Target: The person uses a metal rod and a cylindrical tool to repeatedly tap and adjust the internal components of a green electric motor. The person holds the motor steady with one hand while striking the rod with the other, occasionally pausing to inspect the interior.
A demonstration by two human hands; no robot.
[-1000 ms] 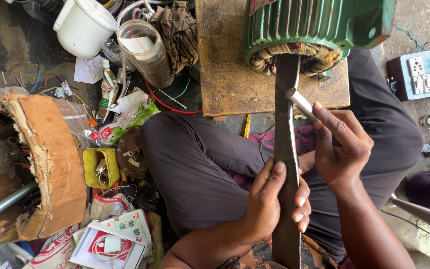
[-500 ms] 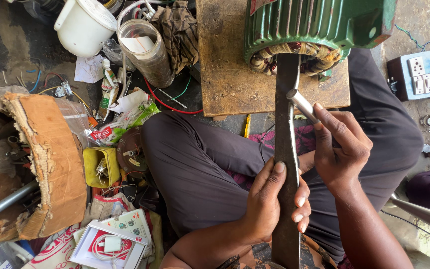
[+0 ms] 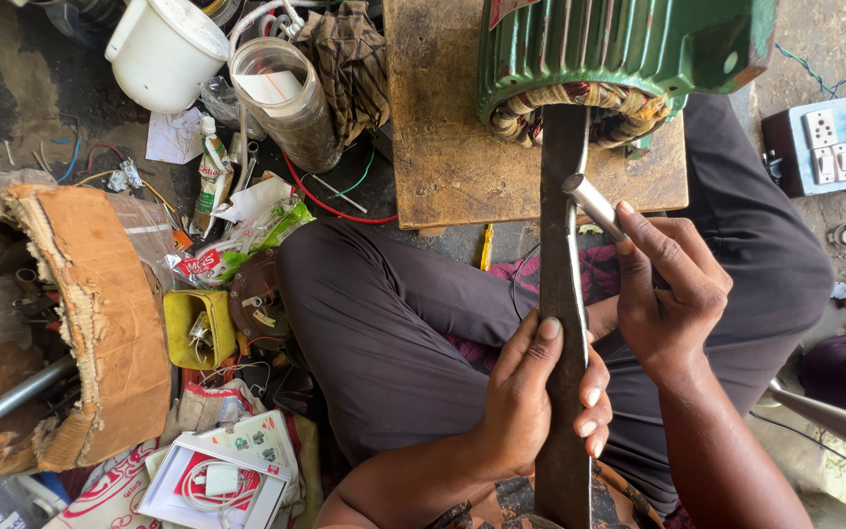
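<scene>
My left hand (image 3: 540, 392) is wrapped tight around the long flat metal bar (image 3: 563, 294) running into the green motor stator (image 3: 609, 59), while my right hand (image 3: 668, 284) grips a small metal rod (image 3: 594, 206) against the bar.

Daylit dirt floor (image 3: 12, 127) strewn with clutter around a low wooden stool (image 3: 443, 147).

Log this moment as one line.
left hand: grips flat metal bar | right hand: holds metal rod against bar | bar tip: in green motor stator
</scene>
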